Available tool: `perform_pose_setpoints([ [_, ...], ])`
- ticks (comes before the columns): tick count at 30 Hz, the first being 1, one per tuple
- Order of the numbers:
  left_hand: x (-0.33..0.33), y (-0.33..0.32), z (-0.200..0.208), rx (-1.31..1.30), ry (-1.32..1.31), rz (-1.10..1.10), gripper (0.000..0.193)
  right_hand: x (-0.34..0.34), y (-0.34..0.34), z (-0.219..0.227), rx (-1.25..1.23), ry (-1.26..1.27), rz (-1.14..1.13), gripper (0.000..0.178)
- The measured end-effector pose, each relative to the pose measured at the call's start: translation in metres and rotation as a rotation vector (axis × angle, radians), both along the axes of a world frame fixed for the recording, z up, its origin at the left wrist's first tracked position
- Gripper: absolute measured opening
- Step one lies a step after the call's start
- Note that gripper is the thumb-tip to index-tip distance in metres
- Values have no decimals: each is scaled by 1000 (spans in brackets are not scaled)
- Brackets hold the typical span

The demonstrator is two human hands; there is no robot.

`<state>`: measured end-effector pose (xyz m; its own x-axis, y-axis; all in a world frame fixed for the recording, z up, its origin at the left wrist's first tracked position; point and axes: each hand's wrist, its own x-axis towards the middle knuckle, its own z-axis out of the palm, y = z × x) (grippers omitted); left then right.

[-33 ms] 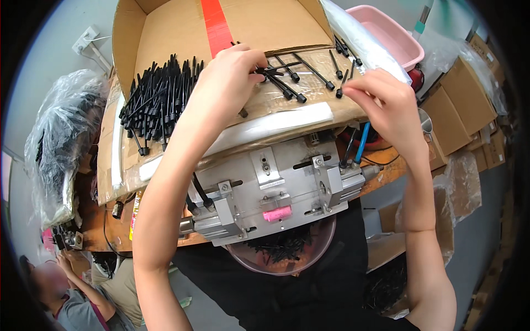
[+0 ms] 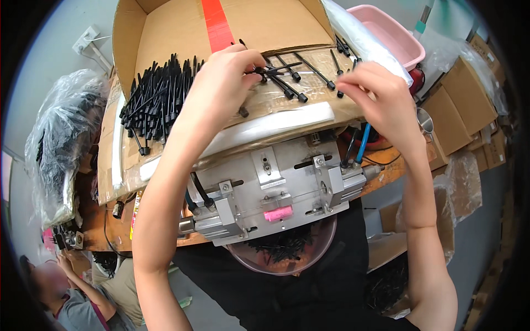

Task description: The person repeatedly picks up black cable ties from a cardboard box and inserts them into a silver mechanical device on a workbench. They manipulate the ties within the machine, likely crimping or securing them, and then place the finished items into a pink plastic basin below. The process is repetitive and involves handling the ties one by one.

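Note:
My left hand [image 2: 226,77] is closed at the near side of the cardboard box, its fingers curled round a few thin black rods [image 2: 279,70] with wider capped ends. Under its forearm and to the left lies a dense heap of the same rods [image 2: 160,102]. My right hand [image 2: 378,94] hovers over the right edge of the cardboard, thumb and fingers pinched together; whatever is between them is hidden. Loose black rods [image 2: 314,71] lie spread between the two hands. Nearer to me sits a metal fixture [image 2: 290,190] with a pink piece [image 2: 277,213] on it.
Below the fixture, a clear bowl [image 2: 331,243] holds more black rods. The open cardboard box [image 2: 171,27] stands behind the heap. A pink basin [image 2: 386,33] is at the far right, cartons [image 2: 464,99] beyond. A bagged bundle [image 2: 63,138] and another person [image 2: 83,303] are left.
My right hand has shifted slightly left and up over the loose rods. My left hand has barely moved.

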<state>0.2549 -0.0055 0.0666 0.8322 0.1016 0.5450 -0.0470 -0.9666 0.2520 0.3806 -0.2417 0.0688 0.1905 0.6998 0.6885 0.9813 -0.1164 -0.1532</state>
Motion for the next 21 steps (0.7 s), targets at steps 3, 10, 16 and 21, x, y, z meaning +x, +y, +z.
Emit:
perform_pose_setpoints([
  [3,-25,9,9,-212,-32,-22,20,8,37,3,-34,-1,30,11],
  [10,-98,-4,14,-176,54,-24,27,21,85,15,-92,-71,182,8],
  [16,-126,-36,-11,-30,-32,86,25,1,123,25,-271,-43,182,9],
  [21,-129,-42,-20,20,-117,171,21,-42,164,41,-588,-147,-82,11],
])
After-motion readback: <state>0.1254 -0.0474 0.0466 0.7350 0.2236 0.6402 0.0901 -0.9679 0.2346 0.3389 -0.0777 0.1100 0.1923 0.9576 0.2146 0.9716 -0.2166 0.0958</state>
